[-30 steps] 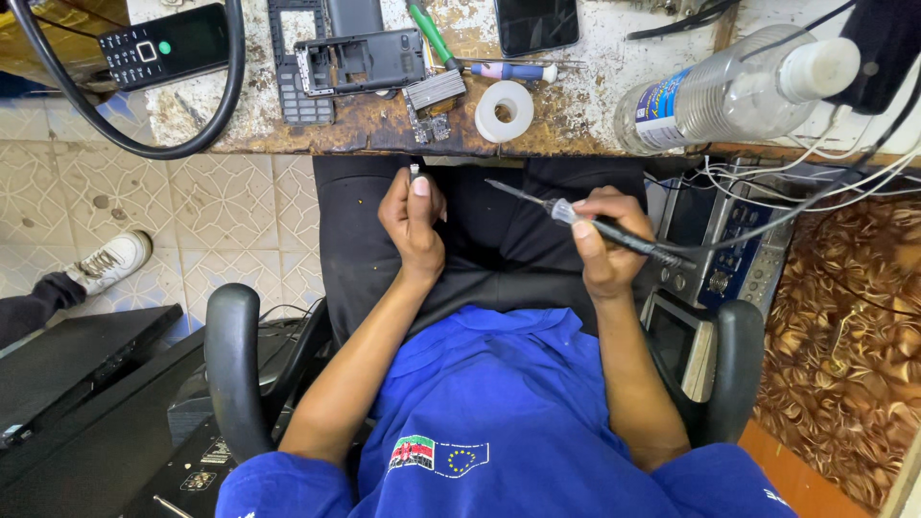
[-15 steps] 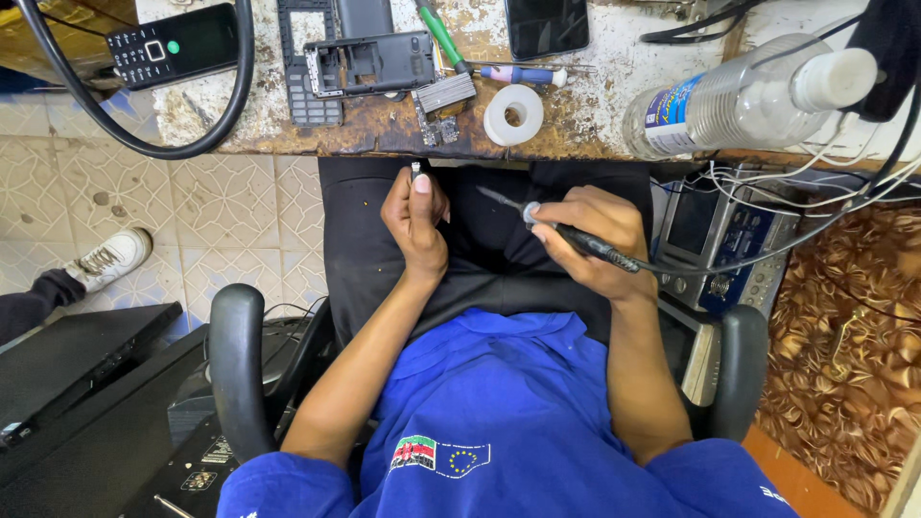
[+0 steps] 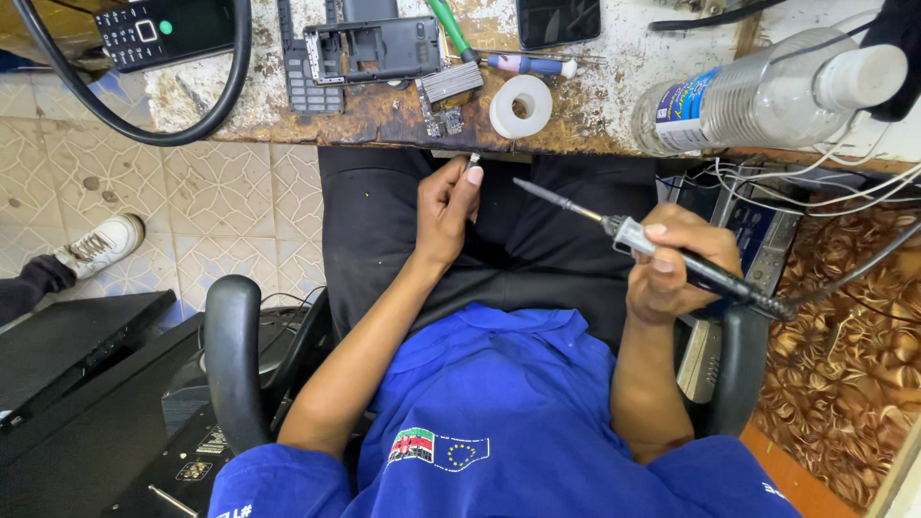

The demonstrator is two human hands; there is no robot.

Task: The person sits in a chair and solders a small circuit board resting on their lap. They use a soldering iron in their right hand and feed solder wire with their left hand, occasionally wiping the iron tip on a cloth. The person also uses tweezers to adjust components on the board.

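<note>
My left hand [image 3: 447, 208] pinches a tiny metal part [image 3: 473, 160] between thumb and fingers, just below the worn bench edge [image 3: 384, 120]. My right hand [image 3: 679, 261] grips a black-handled soldering iron [image 3: 662, 251]; its thin tip points left toward the small part, a short way off and apart from it. Both hands hover over my lap in black trousers. On the bench above lie an opened phone frame [image 3: 374, 48], a keypad strip [image 3: 297, 67], a small circuit board [image 3: 439, 123] and a roll of white tape [image 3: 521, 105].
A clear plastic bottle [image 3: 758, 91] lies on the bench at right. A black cable loop [image 3: 144, 96] and a keypad phone [image 3: 158, 29] sit at left. Tangled wires and electronics [image 3: 767, 221] crowd the right. Chair armrests [image 3: 235, 364] flank me; someone's white shoe [image 3: 101, 245] rests on the tiled floor.
My right hand has drawn the soldering iron back to the right, away from the left hand. The left hand still holds the small part near the bench edge.
</note>
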